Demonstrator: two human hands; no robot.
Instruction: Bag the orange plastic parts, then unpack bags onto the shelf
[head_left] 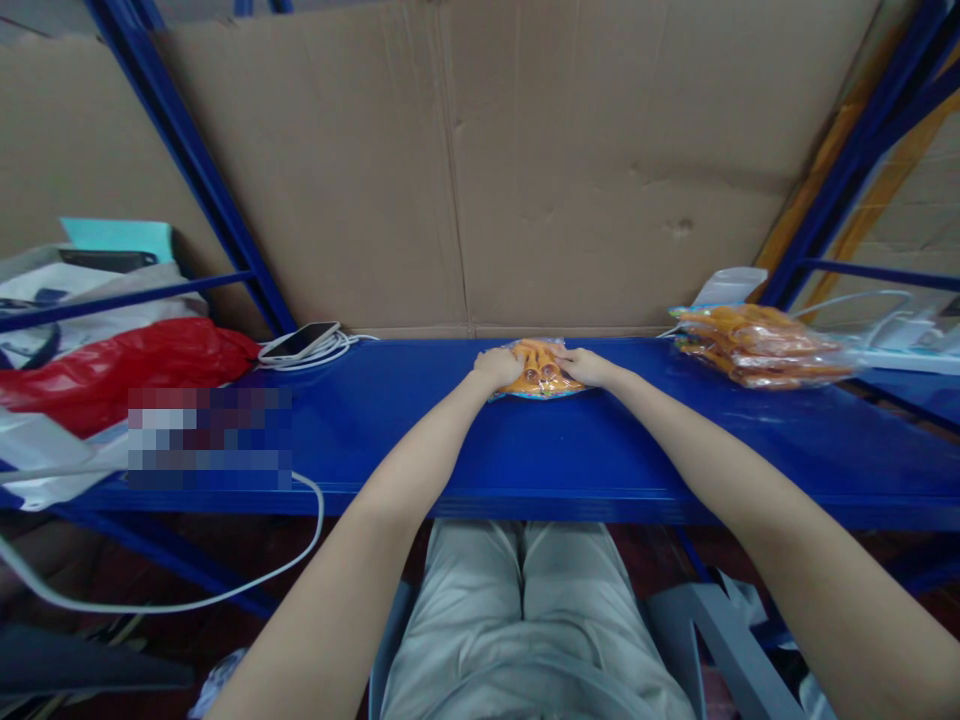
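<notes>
Both hands grip one orange packet (541, 378), fingers curled and pressed together over its ends. It lies between the left hand (496, 368) and right hand (586, 367) on the blue shelf (420, 430), long axis running fingertip to fingertip, neither hand nearer

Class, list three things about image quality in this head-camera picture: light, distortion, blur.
Head view: dim, even light, only soft shadow around the left hand and right hand gripping the orange packet; head view: wide-angle lens splays the blue uprights outward at the edges; head view: a pixelated patch masks part of the shelf at left.
</notes>
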